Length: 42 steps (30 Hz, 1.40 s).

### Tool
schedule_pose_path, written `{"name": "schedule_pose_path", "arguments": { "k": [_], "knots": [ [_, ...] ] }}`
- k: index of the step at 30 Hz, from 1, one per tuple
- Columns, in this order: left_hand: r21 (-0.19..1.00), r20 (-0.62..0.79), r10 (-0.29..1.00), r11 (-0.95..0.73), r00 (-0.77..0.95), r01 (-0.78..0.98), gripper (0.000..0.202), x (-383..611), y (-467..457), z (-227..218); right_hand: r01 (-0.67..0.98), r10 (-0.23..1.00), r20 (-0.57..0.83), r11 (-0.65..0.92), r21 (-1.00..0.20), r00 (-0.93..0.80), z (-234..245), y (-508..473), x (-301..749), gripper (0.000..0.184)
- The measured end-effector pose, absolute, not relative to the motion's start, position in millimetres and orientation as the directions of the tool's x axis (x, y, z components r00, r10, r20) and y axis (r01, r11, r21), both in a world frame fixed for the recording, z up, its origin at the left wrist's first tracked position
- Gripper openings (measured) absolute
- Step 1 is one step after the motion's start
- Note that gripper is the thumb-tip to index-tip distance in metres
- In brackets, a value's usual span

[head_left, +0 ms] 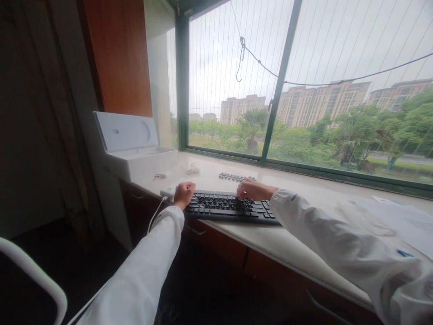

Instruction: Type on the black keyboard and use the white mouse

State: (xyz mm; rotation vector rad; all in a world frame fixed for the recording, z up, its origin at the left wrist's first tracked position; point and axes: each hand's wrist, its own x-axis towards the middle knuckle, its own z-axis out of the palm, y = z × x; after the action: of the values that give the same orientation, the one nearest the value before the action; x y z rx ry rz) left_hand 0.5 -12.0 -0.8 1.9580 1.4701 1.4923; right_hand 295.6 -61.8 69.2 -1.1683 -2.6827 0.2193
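Observation:
A black keyboard [225,206] lies on a pale stone windowsill counter [291,234]. My left hand [183,194] rests at the keyboard's left end, fingers curled into a loose fist; whether it holds anything I cannot make out. My right hand [252,189] lies on the keyboard's upper middle, fingers bent down onto the keys. Both arms wear white sleeves. A row of loose dark keycaps [237,177] sits on the counter just behind the keyboard.
An open white box [135,153] with its lid raised stands at the counter's left end. A white cable [154,216] hangs off the edge near my left wrist. Clear plastic wrapping [389,216] lies at right. A large window is behind; a white chair rail [37,275] is lower left.

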Motion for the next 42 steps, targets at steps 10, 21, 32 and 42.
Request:
{"name": "schedule_pose_path", "arguments": {
  "k": [10,21,32,42],
  "knots": [
    [0.717,0.541,0.840,-0.433,-0.044,0.546,0.031,1,-15,2,0.614,0.620,0.112,0.785,-0.089,-0.777,74,-63,296,0.024],
    [0.733,0.546,0.836,-0.446,-0.052,0.514,0.031,0,-16,1,0.699,0.696,0.328,0.704,-0.131,-0.639,48,-75,305,0.020],
    [0.736,0.543,0.838,-0.440,-0.061,0.514,0.030,0,-14,0,0.790,0.836,0.271,0.543,-0.286,-0.477,47,-75,306,0.022],
    [0.731,0.558,0.828,-0.454,-0.063,0.509,0.031,0,-12,-2,0.766,0.794,0.294,0.599,-0.232,-0.532,47,-72,307,0.019]
  ]
}}
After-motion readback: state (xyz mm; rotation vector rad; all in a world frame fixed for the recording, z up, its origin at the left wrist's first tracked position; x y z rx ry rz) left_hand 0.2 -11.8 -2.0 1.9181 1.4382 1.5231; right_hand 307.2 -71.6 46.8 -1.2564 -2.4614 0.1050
